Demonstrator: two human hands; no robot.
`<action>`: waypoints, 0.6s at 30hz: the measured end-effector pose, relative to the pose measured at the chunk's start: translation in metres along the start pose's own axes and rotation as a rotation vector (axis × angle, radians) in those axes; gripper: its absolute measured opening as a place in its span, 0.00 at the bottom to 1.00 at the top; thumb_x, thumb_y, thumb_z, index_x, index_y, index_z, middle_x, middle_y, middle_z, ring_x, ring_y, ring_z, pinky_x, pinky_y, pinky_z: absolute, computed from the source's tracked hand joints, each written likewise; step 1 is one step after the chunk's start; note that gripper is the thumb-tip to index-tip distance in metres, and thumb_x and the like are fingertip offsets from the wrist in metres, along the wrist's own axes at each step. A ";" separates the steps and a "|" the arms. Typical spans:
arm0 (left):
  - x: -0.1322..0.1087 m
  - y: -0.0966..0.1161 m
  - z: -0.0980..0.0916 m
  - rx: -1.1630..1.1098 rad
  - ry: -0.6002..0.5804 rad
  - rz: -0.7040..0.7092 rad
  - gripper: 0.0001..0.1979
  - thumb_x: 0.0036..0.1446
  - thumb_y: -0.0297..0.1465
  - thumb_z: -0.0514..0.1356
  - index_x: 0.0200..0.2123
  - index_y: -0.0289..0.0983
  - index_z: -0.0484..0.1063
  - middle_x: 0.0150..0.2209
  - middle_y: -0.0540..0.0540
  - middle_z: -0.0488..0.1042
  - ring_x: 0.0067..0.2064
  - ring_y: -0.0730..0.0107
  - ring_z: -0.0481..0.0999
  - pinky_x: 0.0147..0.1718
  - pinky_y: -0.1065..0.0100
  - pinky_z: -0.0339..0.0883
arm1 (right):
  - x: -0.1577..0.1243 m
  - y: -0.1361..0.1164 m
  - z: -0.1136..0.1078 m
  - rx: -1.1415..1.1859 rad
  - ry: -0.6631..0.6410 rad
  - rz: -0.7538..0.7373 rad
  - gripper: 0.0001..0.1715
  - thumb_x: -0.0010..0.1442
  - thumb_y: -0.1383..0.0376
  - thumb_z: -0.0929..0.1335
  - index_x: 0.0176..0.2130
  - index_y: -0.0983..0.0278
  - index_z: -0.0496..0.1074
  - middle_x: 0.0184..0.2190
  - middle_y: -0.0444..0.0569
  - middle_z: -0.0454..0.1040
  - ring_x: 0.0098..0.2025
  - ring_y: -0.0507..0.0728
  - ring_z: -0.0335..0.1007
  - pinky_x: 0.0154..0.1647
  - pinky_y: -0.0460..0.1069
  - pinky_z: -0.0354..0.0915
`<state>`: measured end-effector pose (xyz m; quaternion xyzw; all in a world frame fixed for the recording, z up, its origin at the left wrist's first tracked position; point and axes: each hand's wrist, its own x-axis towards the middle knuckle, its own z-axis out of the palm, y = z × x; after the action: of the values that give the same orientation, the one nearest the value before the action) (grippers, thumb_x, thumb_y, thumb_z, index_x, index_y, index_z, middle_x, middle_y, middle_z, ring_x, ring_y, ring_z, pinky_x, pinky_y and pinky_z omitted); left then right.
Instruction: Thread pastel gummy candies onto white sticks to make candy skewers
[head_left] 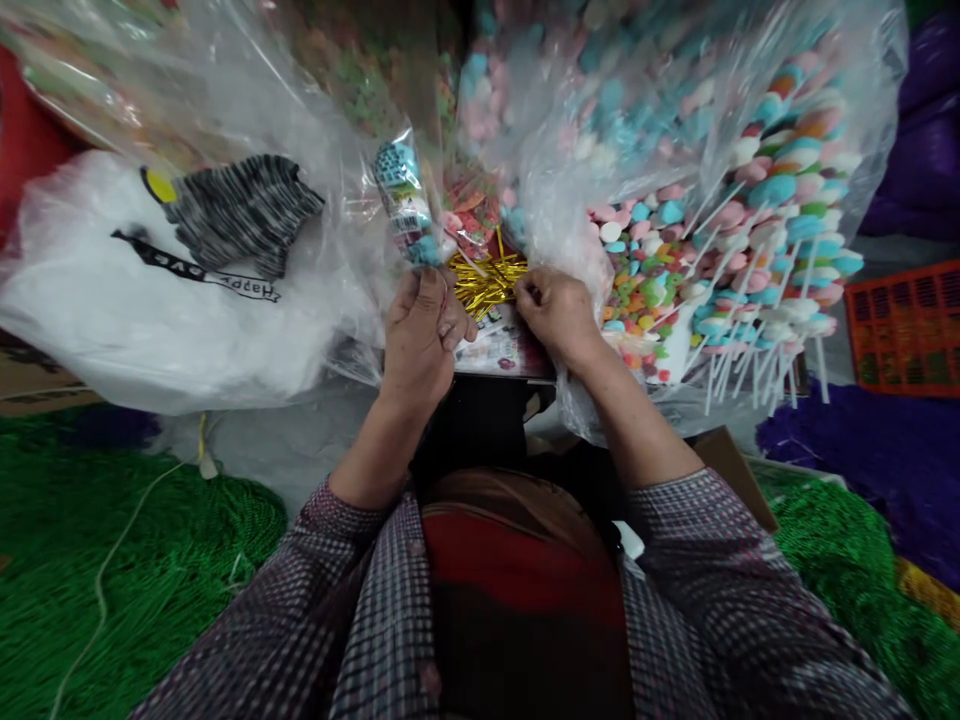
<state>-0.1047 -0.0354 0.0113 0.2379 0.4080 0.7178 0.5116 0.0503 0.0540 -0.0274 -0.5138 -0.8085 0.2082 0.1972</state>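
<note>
My left hand (420,335) is closed around the stick end of a wrapped lollipop (405,200), a blue and white candy in a clear printed sleeve that points up and away. My right hand (555,310) has its fingers pinched at the edge of a pile of gold twist ties (486,280) that lies between both hands. What the pinch holds is too small to name. The ties rest on a small printed card or box (499,350) right in front of me.
A big clear bag of pastel lollipops on white sticks (750,200) fills the right. More clear candy bags stand behind. A white plastic bag (112,300) with a striped cloth lies left. An orange crate (900,325) sits far right. Green and purple tinsel piles surround me.
</note>
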 end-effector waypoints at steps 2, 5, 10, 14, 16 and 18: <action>-0.001 -0.002 0.001 0.016 0.003 -0.030 0.16 0.65 0.45 0.61 0.31 0.41 0.68 0.17 0.60 0.49 0.15 0.81 0.51 0.19 0.72 0.58 | 0.001 0.003 -0.003 0.218 0.037 0.062 0.11 0.65 0.65 0.65 0.30 0.62 0.72 0.27 0.48 0.75 0.31 0.56 0.69 0.35 0.51 0.64; -0.002 -0.008 0.002 0.042 0.000 -0.076 0.16 0.66 0.44 0.61 0.30 0.41 0.68 0.17 0.60 0.50 0.15 0.81 0.52 0.20 0.72 0.59 | -0.001 0.001 -0.008 0.588 0.038 0.163 0.09 0.64 0.64 0.66 0.31 0.61 0.69 0.24 0.42 0.73 0.23 0.51 0.63 0.27 0.47 0.61; -0.001 -0.023 0.005 0.049 -0.023 -0.188 0.14 0.63 0.41 0.65 0.30 0.40 0.68 0.18 0.59 0.55 0.16 0.82 0.52 0.17 0.74 0.54 | -0.020 -0.016 -0.022 0.852 0.078 0.153 0.06 0.63 0.63 0.69 0.33 0.59 0.69 0.21 0.37 0.67 0.21 0.48 0.60 0.23 0.45 0.61; -0.002 -0.029 0.015 0.110 -0.054 -0.296 0.13 0.63 0.36 0.64 0.29 0.39 0.66 0.18 0.59 0.54 0.16 0.83 0.51 0.15 0.76 0.45 | -0.038 -0.034 -0.034 0.714 0.113 0.044 0.05 0.62 0.65 0.69 0.32 0.60 0.71 0.23 0.39 0.67 0.24 0.49 0.64 0.28 0.46 0.64; -0.005 -0.030 0.020 0.144 -0.084 -0.326 0.14 0.64 0.32 0.62 0.28 0.39 0.62 0.19 0.59 0.53 0.17 0.83 0.50 0.16 0.76 0.44 | -0.044 -0.039 -0.036 0.582 0.152 -0.014 0.06 0.61 0.67 0.68 0.31 0.61 0.71 0.25 0.40 0.70 0.27 0.50 0.66 0.32 0.47 0.66; -0.008 -0.031 0.023 0.179 -0.111 -0.331 0.13 0.65 0.29 0.59 0.27 0.39 0.60 0.19 0.59 0.53 0.18 0.83 0.51 0.17 0.76 0.45 | -0.047 -0.040 -0.036 0.450 0.192 -0.059 0.06 0.59 0.69 0.67 0.29 0.61 0.70 0.25 0.41 0.71 0.29 0.51 0.68 0.34 0.47 0.66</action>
<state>-0.0675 -0.0305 -0.0007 0.2511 0.4749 0.5704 0.6213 0.0574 0.0008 0.0194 -0.4508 -0.7339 0.3272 0.3887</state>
